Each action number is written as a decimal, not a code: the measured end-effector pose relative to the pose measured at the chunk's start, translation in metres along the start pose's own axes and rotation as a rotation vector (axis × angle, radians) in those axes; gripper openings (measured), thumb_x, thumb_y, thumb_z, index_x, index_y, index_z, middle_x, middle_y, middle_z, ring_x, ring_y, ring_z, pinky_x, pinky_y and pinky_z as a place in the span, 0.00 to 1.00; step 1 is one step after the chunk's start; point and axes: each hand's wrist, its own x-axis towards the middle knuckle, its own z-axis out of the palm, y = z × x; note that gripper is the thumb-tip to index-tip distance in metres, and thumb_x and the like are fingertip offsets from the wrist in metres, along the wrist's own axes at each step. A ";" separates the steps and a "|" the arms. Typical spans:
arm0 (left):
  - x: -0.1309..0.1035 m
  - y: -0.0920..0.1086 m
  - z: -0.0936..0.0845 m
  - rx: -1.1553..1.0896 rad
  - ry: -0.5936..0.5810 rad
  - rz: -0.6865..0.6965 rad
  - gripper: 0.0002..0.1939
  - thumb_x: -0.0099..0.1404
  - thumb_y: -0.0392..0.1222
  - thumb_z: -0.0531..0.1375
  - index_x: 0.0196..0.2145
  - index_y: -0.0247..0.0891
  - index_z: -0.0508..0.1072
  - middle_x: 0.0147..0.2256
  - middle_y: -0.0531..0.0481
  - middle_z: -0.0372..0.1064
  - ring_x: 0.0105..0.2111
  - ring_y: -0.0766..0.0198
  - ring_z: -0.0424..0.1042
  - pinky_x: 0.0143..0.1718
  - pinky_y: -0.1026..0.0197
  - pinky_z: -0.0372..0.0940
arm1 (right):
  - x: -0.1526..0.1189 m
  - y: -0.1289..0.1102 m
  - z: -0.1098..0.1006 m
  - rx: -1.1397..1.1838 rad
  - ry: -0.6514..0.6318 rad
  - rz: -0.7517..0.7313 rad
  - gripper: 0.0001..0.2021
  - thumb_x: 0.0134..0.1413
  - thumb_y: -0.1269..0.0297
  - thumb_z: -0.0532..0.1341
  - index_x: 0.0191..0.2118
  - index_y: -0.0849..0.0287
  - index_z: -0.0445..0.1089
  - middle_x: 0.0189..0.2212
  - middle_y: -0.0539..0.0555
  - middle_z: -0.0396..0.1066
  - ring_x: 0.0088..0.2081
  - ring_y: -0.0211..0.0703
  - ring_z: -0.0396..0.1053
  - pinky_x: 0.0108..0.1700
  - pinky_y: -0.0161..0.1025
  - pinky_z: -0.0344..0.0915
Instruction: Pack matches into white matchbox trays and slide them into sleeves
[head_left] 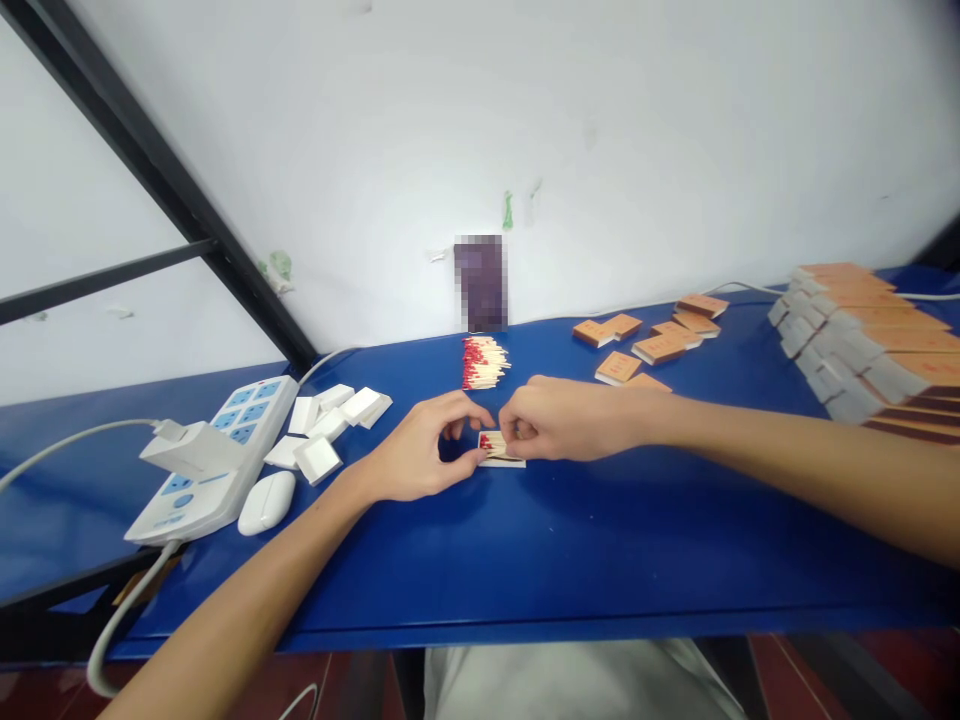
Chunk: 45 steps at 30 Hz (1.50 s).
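Observation:
A small white tray (513,463) with red-tipped matches (493,444) in it lies on the blue table between my hands. My left hand (435,447) is curved at the tray's left end, thumb and fingers apart, the thumb tip touching the tray's near left corner. Over the tray's right part, my right hand (559,420) has its fingers curled and pressed together at the matches; whether it pinches any is hidden. Behind the tray sits a pile of loose matches (484,363), most red heads facing left.
Several empty white trays (318,458) lie left, near a white earphone case (267,502) and a power strip (247,440) with a plugged-in charger. Orange matchboxes (658,349) lie scattered at back right, beside a large stack of matchboxes (877,330). A wall stands behind.

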 end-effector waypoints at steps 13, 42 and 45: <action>0.000 -0.007 0.001 0.073 -0.093 -0.010 0.16 0.63 0.48 0.62 0.46 0.39 0.74 0.35 0.50 0.68 0.35 0.65 0.67 0.37 0.63 0.63 | 0.001 0.002 0.004 0.059 0.093 -0.021 0.08 0.53 0.71 0.58 0.33 0.62 0.76 0.27 0.51 0.76 0.26 0.35 0.68 0.28 0.31 0.58; 0.000 -0.004 0.003 0.017 -0.044 0.108 0.11 0.69 0.45 0.57 0.41 0.41 0.78 0.43 0.46 0.70 0.42 0.61 0.71 0.46 0.59 0.65 | 0.002 0.012 0.003 0.062 0.012 0.015 0.09 0.55 0.65 0.57 0.30 0.60 0.73 0.25 0.50 0.73 0.25 0.35 0.65 0.27 0.31 0.56; -0.001 -0.006 0.003 0.016 -0.058 0.114 0.12 0.69 0.44 0.56 0.42 0.41 0.79 0.44 0.46 0.70 0.42 0.62 0.71 0.46 0.60 0.65 | 0.002 0.011 0.002 0.051 0.013 0.030 0.09 0.56 0.63 0.58 0.33 0.60 0.73 0.26 0.51 0.73 0.26 0.35 0.66 0.28 0.31 0.56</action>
